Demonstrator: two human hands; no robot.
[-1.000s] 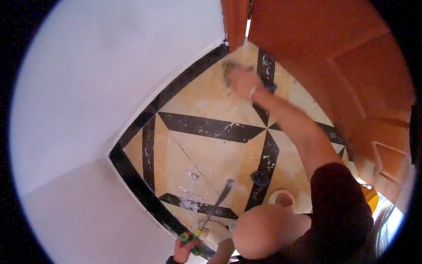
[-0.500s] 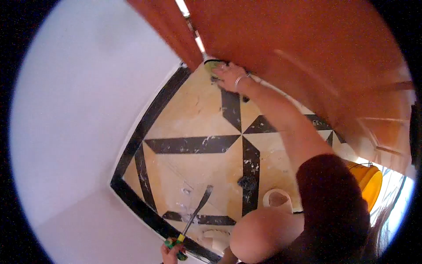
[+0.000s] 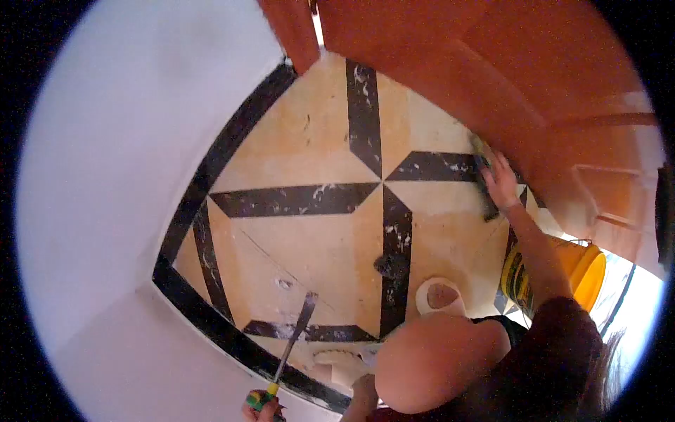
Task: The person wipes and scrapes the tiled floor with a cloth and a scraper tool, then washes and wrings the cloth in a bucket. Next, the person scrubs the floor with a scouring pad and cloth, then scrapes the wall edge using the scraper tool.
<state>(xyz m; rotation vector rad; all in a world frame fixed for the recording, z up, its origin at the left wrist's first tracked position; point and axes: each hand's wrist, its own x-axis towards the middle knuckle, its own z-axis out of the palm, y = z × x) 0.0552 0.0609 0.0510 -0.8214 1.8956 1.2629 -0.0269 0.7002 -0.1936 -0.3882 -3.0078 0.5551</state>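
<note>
My left hand is closed around the green and yellow handle of a long metal scraper. The scraper's flat tip points up and away, over the tiled floor. At the right, my right hand is pressed down close to the foot of the reddish-brown door. A yellow-green pad, like a scouring sponge, shows under its fingertips, partly hidden and blurred. White specks and smears mark the dark tile strips.
A yellow bucket lies tilted to the right of my right forearm. A dark clump sits on the floor by my light slipper. On the left, a black skirting runs below the white wall.
My right hand has moved from the door corner rightward and nearer along the door's foot, taking the pad with it. My left hand still holds the scraper. The view has shifted slightly.
</note>
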